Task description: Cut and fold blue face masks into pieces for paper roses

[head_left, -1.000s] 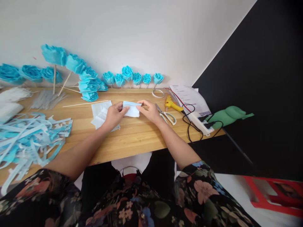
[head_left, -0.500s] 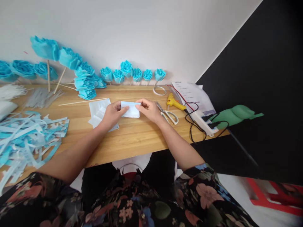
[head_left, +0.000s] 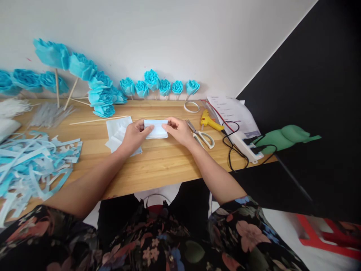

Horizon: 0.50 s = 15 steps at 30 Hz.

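A folded piece of pale blue-white fabric (head_left: 156, 130) is stretched between my two hands above the wooden table (head_left: 166, 163). My left hand (head_left: 137, 134) pinches its left end, thumb on top. At the opposite end my right hand (head_left: 179, 131) grips it, also with the thumb on its face. Beside and partly under my left hand lie loose white and pale blue fabric pieces (head_left: 115, 131). Scissors with white handles (head_left: 207, 139) rest just right of my right hand, their blades pointing away from me.
Blue fabric flowers on sticks (head_left: 152, 79) line the wall. Blue and white strips (head_left: 34, 162) are heaped at left, near clear thin sticks (head_left: 50, 114). To the right are a tape roll (head_left: 192, 107), a yellow glue gun (head_left: 210, 120), papers (head_left: 234, 114) and a power strip (head_left: 248, 150) with cables.
Both hands keep their grip on the folded fabric, which looks slightly flatter and more squarely held. The view has shifted a little.
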Each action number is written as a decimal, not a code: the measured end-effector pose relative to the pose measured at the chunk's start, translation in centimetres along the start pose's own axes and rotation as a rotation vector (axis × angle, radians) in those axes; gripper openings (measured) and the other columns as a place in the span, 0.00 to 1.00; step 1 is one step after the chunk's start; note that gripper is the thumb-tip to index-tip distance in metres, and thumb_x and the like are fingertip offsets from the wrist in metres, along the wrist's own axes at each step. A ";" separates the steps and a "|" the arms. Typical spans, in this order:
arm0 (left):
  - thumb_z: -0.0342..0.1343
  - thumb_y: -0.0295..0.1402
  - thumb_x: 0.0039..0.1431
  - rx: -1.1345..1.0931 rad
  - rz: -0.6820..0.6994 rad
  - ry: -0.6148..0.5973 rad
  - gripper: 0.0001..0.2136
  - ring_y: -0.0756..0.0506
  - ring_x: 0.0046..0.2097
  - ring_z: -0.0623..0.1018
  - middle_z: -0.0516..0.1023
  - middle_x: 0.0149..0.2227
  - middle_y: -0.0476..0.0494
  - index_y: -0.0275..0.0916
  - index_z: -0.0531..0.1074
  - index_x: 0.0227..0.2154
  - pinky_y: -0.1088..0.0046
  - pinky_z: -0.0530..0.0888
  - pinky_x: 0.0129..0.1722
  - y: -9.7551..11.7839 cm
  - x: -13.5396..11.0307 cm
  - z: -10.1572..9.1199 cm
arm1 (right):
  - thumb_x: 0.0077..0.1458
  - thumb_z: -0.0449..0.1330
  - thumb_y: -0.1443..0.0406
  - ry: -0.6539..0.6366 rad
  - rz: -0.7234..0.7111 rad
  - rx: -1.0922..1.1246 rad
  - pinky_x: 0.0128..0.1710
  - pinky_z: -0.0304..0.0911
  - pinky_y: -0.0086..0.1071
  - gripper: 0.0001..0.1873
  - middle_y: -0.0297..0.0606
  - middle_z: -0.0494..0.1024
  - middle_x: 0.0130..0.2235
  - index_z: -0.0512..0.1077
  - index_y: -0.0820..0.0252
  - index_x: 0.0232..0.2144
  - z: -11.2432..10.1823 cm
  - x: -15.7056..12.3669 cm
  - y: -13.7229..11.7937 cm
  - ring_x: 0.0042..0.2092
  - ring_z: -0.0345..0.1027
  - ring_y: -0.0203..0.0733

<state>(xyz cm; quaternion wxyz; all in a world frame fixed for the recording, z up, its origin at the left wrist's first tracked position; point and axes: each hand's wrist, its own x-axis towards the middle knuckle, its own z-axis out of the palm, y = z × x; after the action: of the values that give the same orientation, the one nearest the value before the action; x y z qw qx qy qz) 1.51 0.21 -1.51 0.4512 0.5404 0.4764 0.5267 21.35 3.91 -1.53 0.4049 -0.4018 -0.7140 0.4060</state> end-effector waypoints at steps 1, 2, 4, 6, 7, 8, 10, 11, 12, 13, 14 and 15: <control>0.68 0.47 0.47 0.003 -0.004 0.001 0.18 0.48 0.29 0.74 0.79 0.28 0.47 0.37 0.75 0.29 0.73 0.69 0.29 0.0 0.0 0.0 | 0.54 0.62 0.52 0.004 0.001 -0.008 0.34 0.60 0.30 0.16 0.33 0.73 0.30 0.75 0.58 0.36 0.0 0.0 0.0 0.33 0.65 0.37; 0.68 0.48 0.47 0.005 -0.009 0.002 0.18 0.48 0.29 0.74 0.79 0.28 0.47 0.37 0.75 0.29 0.73 0.69 0.29 0.0 0.0 0.0 | 0.54 0.62 0.52 0.008 0.003 -0.015 0.34 0.60 0.30 0.16 0.33 0.73 0.30 0.75 0.58 0.36 0.0 0.0 -0.1 0.33 0.65 0.37; 0.68 0.49 0.46 0.008 -0.019 -0.007 0.19 0.48 0.30 0.74 0.79 0.28 0.47 0.37 0.74 0.29 0.73 0.69 0.29 0.1 0.0 0.0 | 0.54 0.62 0.52 0.011 0.005 -0.025 0.34 0.60 0.30 0.16 0.32 0.73 0.30 0.75 0.58 0.36 0.0 -0.1 -0.2 0.33 0.65 0.36; 0.68 0.50 0.46 0.012 -0.021 -0.020 0.20 0.47 0.31 0.75 0.79 0.29 0.46 0.37 0.75 0.31 0.72 0.71 0.31 0.2 0.0 0.0 | 0.54 0.62 0.53 0.008 0.003 -0.025 0.34 0.60 0.30 0.16 0.32 0.72 0.30 0.75 0.58 0.36 0.0 -0.1 -0.3 0.32 0.64 0.36; 0.68 0.51 0.46 0.015 -0.019 -0.024 0.21 0.46 0.32 0.76 0.79 0.29 0.46 0.37 0.75 0.31 0.71 0.71 0.31 0.2 0.0 0.0 | 0.54 0.62 0.53 0.007 0.001 -0.024 0.33 0.60 0.30 0.16 0.32 0.72 0.30 0.75 0.59 0.36 0.0 -0.1 -0.3 0.32 0.64 0.36; 0.68 0.51 0.46 0.021 -0.017 -0.025 0.21 0.46 0.32 0.76 0.79 0.30 0.46 0.37 0.75 0.32 0.71 0.71 0.31 0.2 0.0 0.0 | 0.54 0.62 0.53 0.007 -0.001 -0.024 0.33 0.60 0.30 0.16 0.32 0.72 0.29 0.75 0.59 0.35 0.0 -0.1 -0.3 0.32 0.64 0.36; 0.67 0.51 0.47 0.032 -0.014 -0.021 0.21 0.46 0.32 0.76 0.79 0.30 0.46 0.37 0.75 0.32 0.71 0.72 0.31 0.1 0.0 0.0 | 0.54 0.62 0.53 0.009 0.001 -0.029 0.33 0.60 0.29 0.16 0.32 0.71 0.29 0.75 0.59 0.36 0.0 -0.1 -0.2 0.32 0.63 0.36; 0.67 0.51 0.47 0.039 -0.014 -0.018 0.20 0.45 0.32 0.76 0.79 0.30 0.46 0.37 0.75 0.31 0.71 0.71 0.31 0.1 0.0 0.0 | 0.54 0.62 0.53 0.009 0.005 -0.032 0.33 0.60 0.29 0.16 0.32 0.71 0.29 0.75 0.58 0.36 0.0 -0.1 -0.2 0.32 0.63 0.36; 0.67 0.51 0.47 0.045 -0.016 -0.016 0.20 0.45 0.32 0.76 0.79 0.29 0.46 0.38 0.75 0.31 0.71 0.71 0.31 0.1 0.0 0.0 | 0.54 0.62 0.53 0.009 0.010 -0.034 0.33 0.60 0.29 0.16 0.32 0.71 0.29 0.75 0.58 0.36 0.0 -0.1 -0.1 0.32 0.63 0.36; 0.67 0.51 0.47 0.051 -0.017 -0.015 0.20 0.45 0.33 0.76 0.79 0.29 0.46 0.38 0.75 0.31 0.71 0.71 0.31 0.0 0.0 0.0 | 0.54 0.62 0.53 0.010 0.013 -0.034 0.33 0.60 0.29 0.16 0.31 0.71 0.29 0.75 0.58 0.36 0.0 -0.1 0.0 0.32 0.64 0.36; 0.67 0.51 0.47 0.055 -0.017 -0.013 0.20 0.45 0.32 0.76 0.79 0.29 0.46 0.38 0.75 0.31 0.71 0.71 0.31 0.0 0.0 0.0 | 0.54 0.62 0.53 0.009 0.014 -0.032 0.33 0.60 0.29 0.16 0.31 0.71 0.29 0.75 0.58 0.36 0.0 -0.1 0.0 0.32 0.64 0.36; 0.66 0.50 0.48 0.058 -0.016 -0.009 0.19 0.46 0.32 0.75 0.79 0.29 0.46 0.38 0.75 0.31 0.71 0.70 0.30 -0.1 0.0 0.0 | 0.54 0.62 0.52 0.008 0.015 -0.027 0.33 0.60 0.29 0.16 0.31 0.71 0.29 0.76 0.59 0.36 0.0 -0.1 0.0 0.32 0.64 0.36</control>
<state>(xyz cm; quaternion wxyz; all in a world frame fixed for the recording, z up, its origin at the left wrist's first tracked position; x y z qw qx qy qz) 1.53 0.18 -1.57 0.4417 0.5519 0.4938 0.5065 21.35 3.80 -1.53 0.3991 -0.4143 -0.7147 0.3978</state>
